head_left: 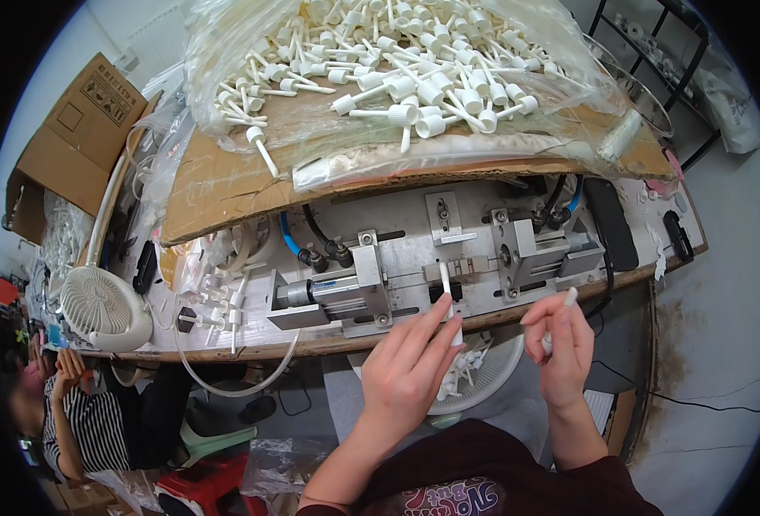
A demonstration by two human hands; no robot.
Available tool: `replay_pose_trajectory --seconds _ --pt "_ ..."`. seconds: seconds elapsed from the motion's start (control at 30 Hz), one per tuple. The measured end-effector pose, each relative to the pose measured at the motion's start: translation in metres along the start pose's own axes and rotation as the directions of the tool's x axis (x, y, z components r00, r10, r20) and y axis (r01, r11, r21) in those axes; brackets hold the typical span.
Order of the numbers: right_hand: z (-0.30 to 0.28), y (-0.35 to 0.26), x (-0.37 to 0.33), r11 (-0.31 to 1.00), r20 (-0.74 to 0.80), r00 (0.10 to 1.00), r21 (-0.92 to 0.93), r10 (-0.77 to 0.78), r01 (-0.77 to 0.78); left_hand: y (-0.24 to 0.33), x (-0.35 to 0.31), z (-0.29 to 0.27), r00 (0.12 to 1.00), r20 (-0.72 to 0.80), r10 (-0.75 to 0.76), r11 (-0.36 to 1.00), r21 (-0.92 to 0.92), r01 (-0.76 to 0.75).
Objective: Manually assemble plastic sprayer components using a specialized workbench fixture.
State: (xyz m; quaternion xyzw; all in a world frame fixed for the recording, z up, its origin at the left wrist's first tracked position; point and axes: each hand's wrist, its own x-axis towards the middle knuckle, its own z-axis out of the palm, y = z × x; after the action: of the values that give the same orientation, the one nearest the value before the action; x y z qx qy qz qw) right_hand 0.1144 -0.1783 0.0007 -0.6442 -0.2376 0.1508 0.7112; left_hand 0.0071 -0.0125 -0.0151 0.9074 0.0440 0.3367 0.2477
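My left hand [404, 368] reaches over the table's front edge, its fingers stretched forward and close together. At its fingertips is a white stemmed cap [446, 279], its stem pointing away toward the metal clamping fixture [464, 268]; the thumb is hidden. To the right, my right hand [560, 354] is raised in front of the table with its fingers curled. Small white plastic [571, 297] shows at its fingertip and again lower, inside the curled fingers; its full shape is hidden. Below the hands, a white basket [510, 371] holds several white pieces.
A heap of white stemmed caps [431, 86] lies in clear plastic on a cardboard sheet [216, 193] above the fixture. Pneumatic cylinders [324, 292] flank the work spot. A white fan [104, 308] and loose parts stand left. Another person in a striped shirt [96, 430] sits far left.
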Motion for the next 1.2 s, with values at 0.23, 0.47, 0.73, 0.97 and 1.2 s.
replay_pose_trajectory --seconds 0.23,0.47,0.73,0.97,1.2 --pt "0.006 0.002 -0.005 0.979 0.066 0.991 0.162 0.113 -0.122 -0.004 0.005 0.006 0.995 0.102 0.005 0.986 0.162 -0.022" --pt "0.009 -0.001 -0.004 0.998 0.108 0.992 -0.025 0.063 -0.061 -0.005 0.019 0.003 0.992 0.127 -0.003 0.982 0.185 -0.02" --pt "-0.002 0.0 -0.002 0.991 0.104 0.994 -0.134 0.038 -0.024 -0.004 0.019 0.003 0.991 0.134 -0.016 0.979 0.204 -0.011" --pt "0.006 0.0 -0.003 0.985 0.065 0.992 0.122 0.11 -0.118 -0.002 0.02 0.004 0.99 0.135 -0.042 0.979 0.205 0.013" --pt "0.012 -0.002 -0.001 0.974 0.011 0.994 0.2 0.11 -0.11 0.001 0.022 0.001 0.988 0.145 -0.055 0.977 0.213 0.023"
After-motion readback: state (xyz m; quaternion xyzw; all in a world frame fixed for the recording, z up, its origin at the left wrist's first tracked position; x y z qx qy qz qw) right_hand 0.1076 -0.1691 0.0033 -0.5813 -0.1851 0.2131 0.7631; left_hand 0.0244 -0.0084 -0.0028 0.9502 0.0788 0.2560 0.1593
